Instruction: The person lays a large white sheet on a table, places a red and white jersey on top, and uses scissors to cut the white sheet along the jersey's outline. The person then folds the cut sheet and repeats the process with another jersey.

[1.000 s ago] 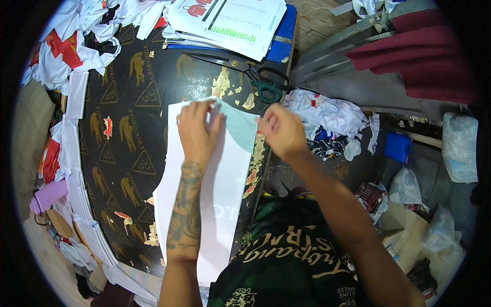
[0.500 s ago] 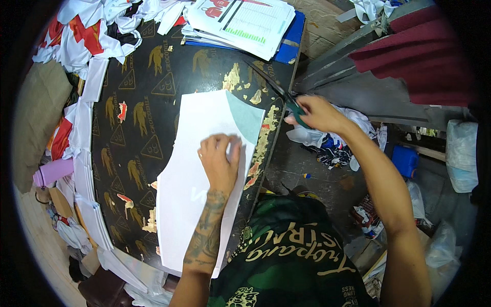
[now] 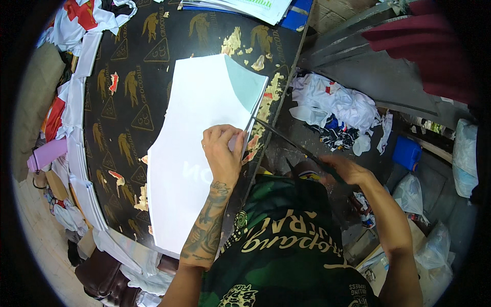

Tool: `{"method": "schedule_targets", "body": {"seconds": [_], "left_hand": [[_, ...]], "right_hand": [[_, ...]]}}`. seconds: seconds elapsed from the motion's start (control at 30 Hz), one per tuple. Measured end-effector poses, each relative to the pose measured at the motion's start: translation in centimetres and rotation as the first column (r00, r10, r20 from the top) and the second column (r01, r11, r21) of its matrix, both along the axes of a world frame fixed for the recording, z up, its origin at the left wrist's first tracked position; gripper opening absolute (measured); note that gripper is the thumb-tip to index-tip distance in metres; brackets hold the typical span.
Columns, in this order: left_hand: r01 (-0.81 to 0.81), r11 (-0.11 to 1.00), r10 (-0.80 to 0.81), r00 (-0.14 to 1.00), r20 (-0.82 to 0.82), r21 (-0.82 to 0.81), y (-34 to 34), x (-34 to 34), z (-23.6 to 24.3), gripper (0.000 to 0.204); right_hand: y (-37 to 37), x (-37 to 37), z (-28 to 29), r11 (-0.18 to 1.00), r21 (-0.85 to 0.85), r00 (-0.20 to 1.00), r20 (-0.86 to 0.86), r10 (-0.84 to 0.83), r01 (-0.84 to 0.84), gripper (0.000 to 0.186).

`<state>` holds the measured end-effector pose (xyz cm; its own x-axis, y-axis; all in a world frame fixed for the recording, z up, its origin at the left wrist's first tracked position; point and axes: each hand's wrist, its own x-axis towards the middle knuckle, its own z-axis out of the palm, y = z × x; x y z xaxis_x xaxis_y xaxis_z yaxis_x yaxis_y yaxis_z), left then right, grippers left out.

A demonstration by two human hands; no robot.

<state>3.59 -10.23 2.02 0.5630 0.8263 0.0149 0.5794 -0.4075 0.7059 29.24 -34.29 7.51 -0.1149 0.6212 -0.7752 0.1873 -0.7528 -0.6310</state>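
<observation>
A stack of white cut fabric panels (image 3: pixel 199 97) lies on the dark table, with a pale green layer (image 3: pixel 244 82) showing at its curved upper right corner. My left hand (image 3: pixel 223 151) rests on the stack, thumb and fingers closed on its right edge, where the layers part slightly. Off the table's right edge, my right hand (image 3: pixel 343 169) grips a pair of large dark scissors (image 3: pixel 294 141) by the handles. Their blades are spread apart. The longer-looking blade reaches the fabric's right edge just above my left hand; the other points down beside my shirt.
The black table (image 3: pixel 133 56) has chipped, peeling patches along its right edge. Papers (image 3: pixel 230 6) on a blue folder (image 3: pixel 296 18) lie at the far end. Folded white fabric (image 3: pixel 77 143) lines the left side. White cloth scraps (image 3: pixel 332 102) and a blue container (image 3: pixel 407 152) are on the floor at right.
My right hand has come down and nearer with the scissors, whose blades have opened, one now touching the fabric edge. My left hand has shifted to the panels' right edge and closed there.
</observation>
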Motion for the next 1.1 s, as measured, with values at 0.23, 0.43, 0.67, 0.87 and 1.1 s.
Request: {"method": "schedule_targets", "body": {"seconds": [0.23, 0.43, 0.67, 0.87, 1.1], "left_hand": [[0.125, 0.988, -0.121, 0.992, -0.046, 0.086, 0.2, -0.7, 0.5, 0.012], [0.145, 0.989, -0.145, 0.989, 0.037, 0.008, 0.7, -2.2, 0.2, 0.017], [0.174, 0.984, -0.172, 0.984, 0.054, -0.042, 0.9, -2.7, -0.1, 0.018], [0.202, 0.979, -0.200, 0.979, 0.045, -0.040, 1.2, -2.8, -0.2, 0.016], [0.224, 0.970, -0.219, 0.974, 0.063, -0.090, 1.7, -3.1, -0.1, 0.018]], "right_hand": [[6.7, 0.0, -4.2, 0.986, 0.100, 0.987, 0.108, 0.120, -0.131, 0.051], [8.5, 0.1, -3.5, 0.979, 0.084, 0.966, 0.197, 0.169, -0.188, 0.060], [7.3, -3.1, -3.2, 1.000, -0.016, 0.998, 0.057, -0.012, 0.012, 0.056], [6.2, -8.3, -2.8, 0.978, -0.060, 0.972, 0.144, -0.187, 0.197, 0.061], [8.0, -13.3, -1.5, 0.928, -0.063, 0.924, 0.138, -0.357, 0.367, 0.065]]}}
